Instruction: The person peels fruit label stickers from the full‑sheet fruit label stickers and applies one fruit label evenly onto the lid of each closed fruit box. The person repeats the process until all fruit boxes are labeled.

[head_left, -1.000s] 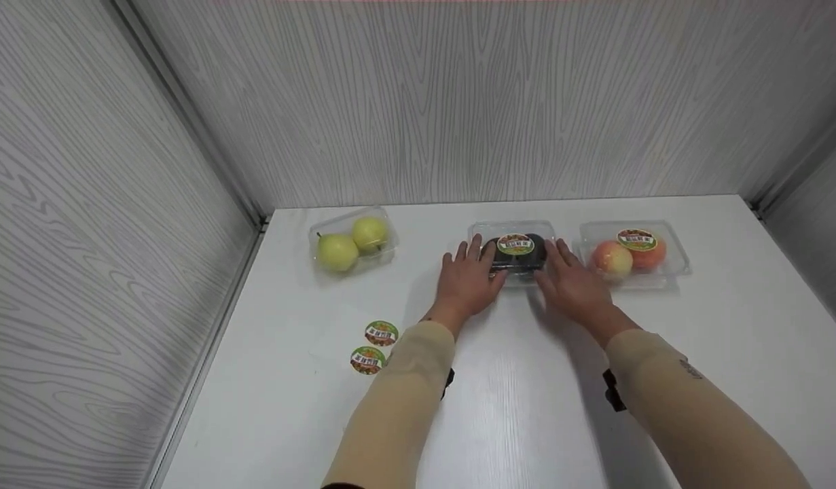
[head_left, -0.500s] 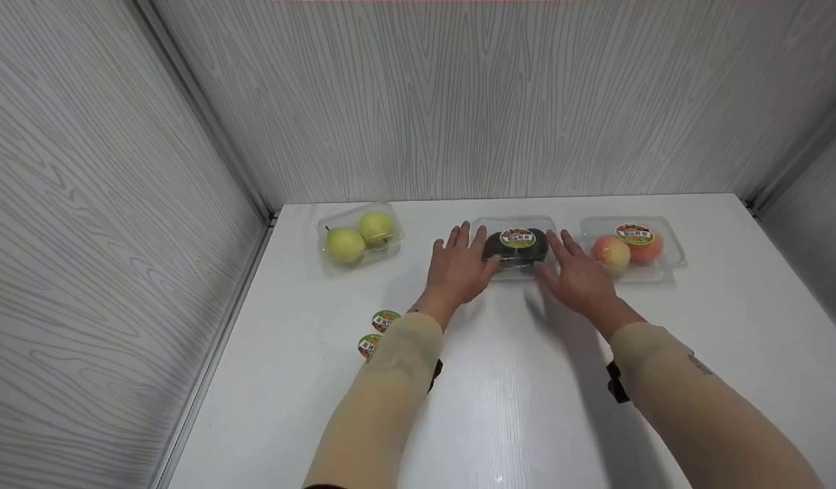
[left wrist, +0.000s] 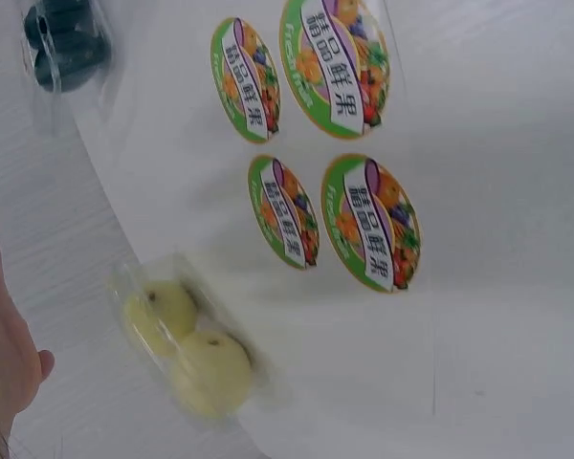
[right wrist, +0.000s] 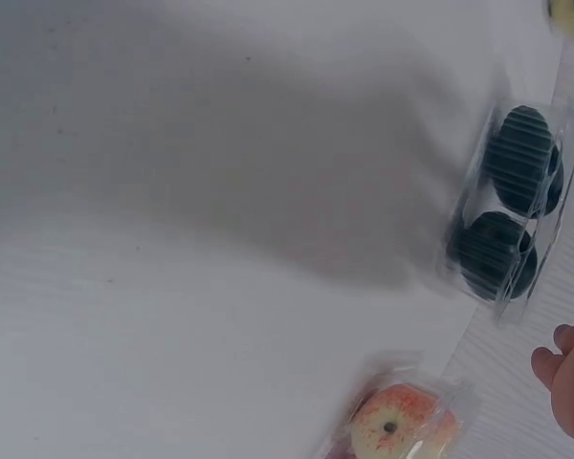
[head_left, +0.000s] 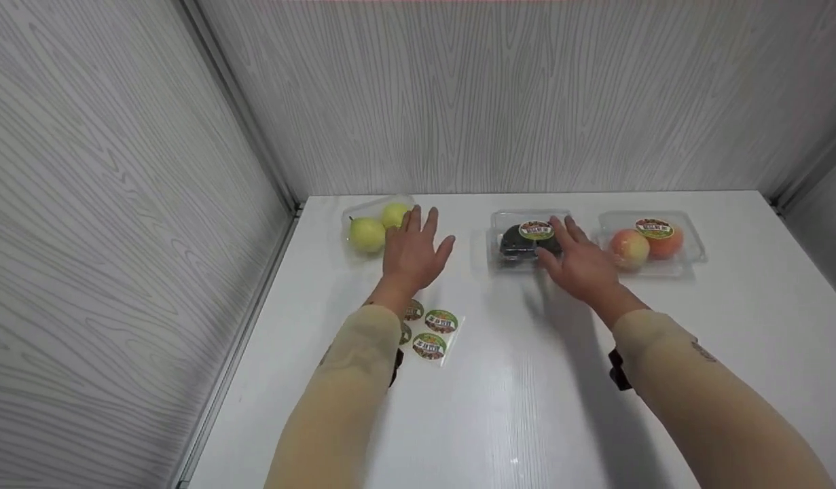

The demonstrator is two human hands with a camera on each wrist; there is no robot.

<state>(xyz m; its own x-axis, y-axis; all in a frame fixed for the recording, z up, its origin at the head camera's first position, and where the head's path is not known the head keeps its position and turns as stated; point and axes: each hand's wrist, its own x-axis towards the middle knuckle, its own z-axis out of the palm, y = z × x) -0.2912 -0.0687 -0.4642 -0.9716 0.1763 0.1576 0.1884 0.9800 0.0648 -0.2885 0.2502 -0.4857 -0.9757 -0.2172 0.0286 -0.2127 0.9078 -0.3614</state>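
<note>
My left hand [head_left: 412, 257], fingers spread, overlaps the right side of a clear plastic box of yellow-green pears [head_left: 367, 235]. My right hand [head_left: 583, 266] has its fingers extended at the right edge of a clear box with dark green fruits [head_left: 516, 241]; a round label [head_left: 536, 230] lies on that lid. Beneath the left forearm is a sheet of oval fruit stickers [left wrist: 371, 222], partly covered by the sleeve in the head view. No sticker shows on the pear box [left wrist: 196, 349] in the left wrist view.
To the right stands a third clear box with reddish-yellow fruits [head_left: 630, 248] and a label [head_left: 654, 229] on its lid. All three boxes sit along the back of the white table [head_left: 513, 407]. Grey wood-grain panels [head_left: 499, 95] enclose the back and sides.
My left hand has left the dark fruit box and moved left to the pears, uncovering more of the sticker sheet. My right hand stays by the dark fruit box. The head view has shifted slightly.
</note>
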